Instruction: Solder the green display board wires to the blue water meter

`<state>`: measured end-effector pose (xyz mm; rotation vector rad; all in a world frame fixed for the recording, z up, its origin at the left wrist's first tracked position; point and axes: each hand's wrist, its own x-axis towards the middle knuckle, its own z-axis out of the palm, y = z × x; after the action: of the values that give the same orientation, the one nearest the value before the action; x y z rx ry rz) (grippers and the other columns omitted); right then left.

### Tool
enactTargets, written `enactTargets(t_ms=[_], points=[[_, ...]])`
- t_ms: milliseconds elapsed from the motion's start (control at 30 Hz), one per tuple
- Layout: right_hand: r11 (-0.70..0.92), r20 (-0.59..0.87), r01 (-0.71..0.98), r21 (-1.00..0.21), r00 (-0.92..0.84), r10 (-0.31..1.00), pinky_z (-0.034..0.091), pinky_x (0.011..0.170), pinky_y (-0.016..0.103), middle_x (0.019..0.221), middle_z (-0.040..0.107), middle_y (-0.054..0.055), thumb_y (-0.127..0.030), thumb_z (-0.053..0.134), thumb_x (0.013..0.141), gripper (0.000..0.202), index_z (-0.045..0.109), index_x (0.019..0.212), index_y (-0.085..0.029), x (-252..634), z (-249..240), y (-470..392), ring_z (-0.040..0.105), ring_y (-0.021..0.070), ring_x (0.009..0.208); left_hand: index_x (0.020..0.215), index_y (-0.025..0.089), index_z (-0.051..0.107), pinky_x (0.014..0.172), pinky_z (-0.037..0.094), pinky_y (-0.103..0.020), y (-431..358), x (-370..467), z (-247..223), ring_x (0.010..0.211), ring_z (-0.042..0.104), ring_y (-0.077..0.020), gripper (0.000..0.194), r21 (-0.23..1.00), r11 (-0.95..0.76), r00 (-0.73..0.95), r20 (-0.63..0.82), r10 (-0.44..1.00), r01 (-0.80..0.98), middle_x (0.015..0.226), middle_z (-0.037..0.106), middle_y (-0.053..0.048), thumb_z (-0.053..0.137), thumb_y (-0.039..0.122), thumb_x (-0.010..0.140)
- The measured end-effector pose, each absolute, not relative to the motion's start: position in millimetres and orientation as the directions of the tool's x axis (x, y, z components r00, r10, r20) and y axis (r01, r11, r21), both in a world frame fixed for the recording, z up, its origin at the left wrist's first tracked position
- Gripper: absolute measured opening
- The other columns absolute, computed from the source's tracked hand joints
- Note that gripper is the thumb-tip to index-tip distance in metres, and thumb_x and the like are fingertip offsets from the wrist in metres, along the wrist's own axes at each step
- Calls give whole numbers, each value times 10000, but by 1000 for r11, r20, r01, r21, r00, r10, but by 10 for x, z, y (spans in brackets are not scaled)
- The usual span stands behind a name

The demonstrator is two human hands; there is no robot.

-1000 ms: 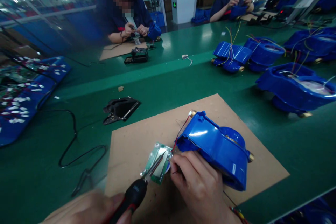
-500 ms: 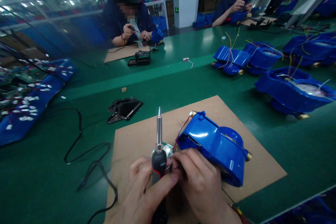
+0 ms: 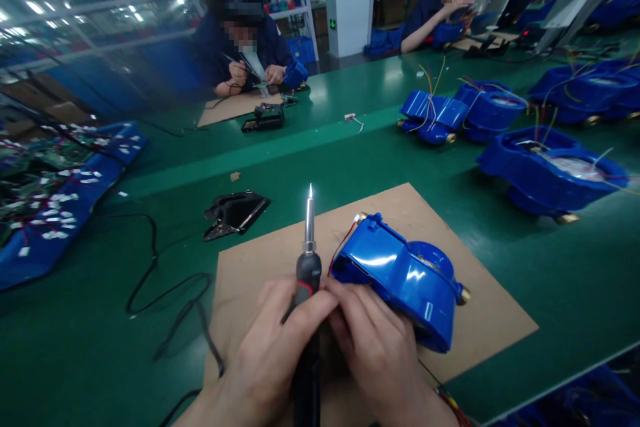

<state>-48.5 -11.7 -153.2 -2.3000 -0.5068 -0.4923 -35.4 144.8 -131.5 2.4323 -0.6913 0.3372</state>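
My left hand (image 3: 273, 340) is closed around the dark handle of a soldering iron (image 3: 309, 233), its thumb across the handle. The iron points up and away, metal tip uppermost. My right hand (image 3: 377, 340) is closed, its fingertips meeting my left thumb; what they pinch is hidden. Just beyond my right hand, a blue water meter housing (image 3: 390, 260) with brass ends lies tilted on a brown board (image 3: 475, 300). A thin red wire (image 3: 343, 245) with a white connector runs along its left end.
A black stand-like piece (image 3: 235, 213) lies beyond the board's left corner. A black cable (image 3: 153, 247) loops at left near a blue tray (image 3: 95, 193) of circuit boards and connectors. Several blue housings (image 3: 550, 167) stand at right. Two co-workers (image 3: 250, 47) sit across the green table (image 3: 300, 160).
The soldering iron has risen slightly and shifted right. My hands have drawn closer together, and the small green circuit board seen between them earlier is now hidden. The view has shifted slightly.
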Motion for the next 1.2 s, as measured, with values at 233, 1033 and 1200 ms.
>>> enactTargets(t_ms=[233, 1033, 1200], points=[[-572, 587, 591, -569, 779, 220, 491, 753, 287, 954, 616, 85, -4, 429, 823, 306, 516, 1107, -80, -502, -1524, -186, 571, 175, 875, 1098, 193, 462, 704, 410, -226, 1362, -295, -1045, 837, 487, -114, 316, 620, -562, 830, 319, -458, -548, 898, 452, -32, 423, 30, 830], [-517, 603, 580, -630, 784, 146, 499, 639, 257, 782, 615, 68, -41, 490, 820, 174, 591, 952, -94, -428, -1412, -142, 567, 148, 711, 1147, 196, 451, 775, 470, -281, 1668, -206, -1316, 981, 513, -168, 430, 575, -424, 708, 476, -522, -699, 1064, 501, -94, 520, 11, 765], [-494, 592, 581, -646, 791, 157, 502, 627, 263, 773, 615, 71, -30, 462, 821, 187, 586, 944, -97, -430, -1400, -159, 570, 157, 703, 1124, 281, 492, 707, 509, -267, 1695, -219, -1297, 853, 564, -147, 378, 586, -423, 701, 400, -591, -691, 1000, 556, -51, 507, 91, 797]])
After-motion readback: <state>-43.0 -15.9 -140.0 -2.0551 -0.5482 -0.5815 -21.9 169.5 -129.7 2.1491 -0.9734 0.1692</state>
